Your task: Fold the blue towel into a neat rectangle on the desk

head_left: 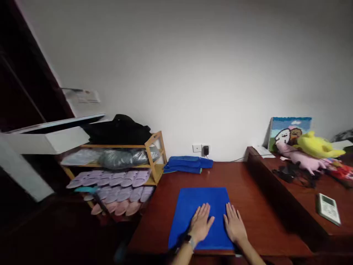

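Note:
A flat blue cloth (190, 206), roughly rectangular, lies on the reddish-brown table (256, 217) close to its front edge. My left hand (200, 223) rests flat on the middle of the cloth, fingers stretched out, with a watch on the wrist. At the cloth's right edge lies my right hand (235, 224), palm down and fingers extended, partly over the cloth and partly over the table. Neither hand holds anything. Behind, against the wall, sits a folded blue cloth bundle (184, 163).
A wooden rack (154, 158) with rows of slippers (118, 178) and a black bag (118, 130) stands left. A higher brown surface on the right bears a pink plush toy (300, 156), a yellow plush toy (317, 144), a picture (289, 127) and a calculator-like device (328, 209).

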A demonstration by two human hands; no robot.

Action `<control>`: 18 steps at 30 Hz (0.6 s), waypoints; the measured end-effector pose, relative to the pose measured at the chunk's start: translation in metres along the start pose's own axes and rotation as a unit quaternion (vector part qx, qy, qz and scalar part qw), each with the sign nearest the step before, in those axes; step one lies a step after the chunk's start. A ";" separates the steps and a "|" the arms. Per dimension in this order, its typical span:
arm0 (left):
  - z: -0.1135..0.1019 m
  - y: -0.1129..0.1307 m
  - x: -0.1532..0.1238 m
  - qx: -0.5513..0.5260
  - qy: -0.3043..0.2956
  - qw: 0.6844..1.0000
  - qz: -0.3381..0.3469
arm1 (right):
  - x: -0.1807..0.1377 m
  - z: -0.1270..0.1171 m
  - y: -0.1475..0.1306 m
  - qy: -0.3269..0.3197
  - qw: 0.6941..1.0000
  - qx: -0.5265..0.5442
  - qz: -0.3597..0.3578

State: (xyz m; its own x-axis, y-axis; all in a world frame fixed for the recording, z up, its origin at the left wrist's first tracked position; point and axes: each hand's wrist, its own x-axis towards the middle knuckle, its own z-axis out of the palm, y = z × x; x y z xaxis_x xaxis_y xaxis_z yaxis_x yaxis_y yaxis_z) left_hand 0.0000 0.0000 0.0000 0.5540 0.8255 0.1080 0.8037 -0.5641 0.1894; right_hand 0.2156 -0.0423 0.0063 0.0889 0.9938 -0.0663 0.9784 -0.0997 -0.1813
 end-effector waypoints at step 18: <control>-0.028 -0.102 -0.062 0.032 0.042 0.987 -0.154 | -0.024 0.009 0.002 0.027 0.999 0.041 -0.001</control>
State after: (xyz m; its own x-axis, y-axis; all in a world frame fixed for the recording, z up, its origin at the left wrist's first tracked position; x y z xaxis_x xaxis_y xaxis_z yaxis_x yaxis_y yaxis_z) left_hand -0.1230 0.0067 0.0016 0.2633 0.9552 0.1353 0.9447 -0.2837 0.1643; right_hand 0.2135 -0.0669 -0.0014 0.1001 0.9949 -0.0126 0.9599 -0.0999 -0.2620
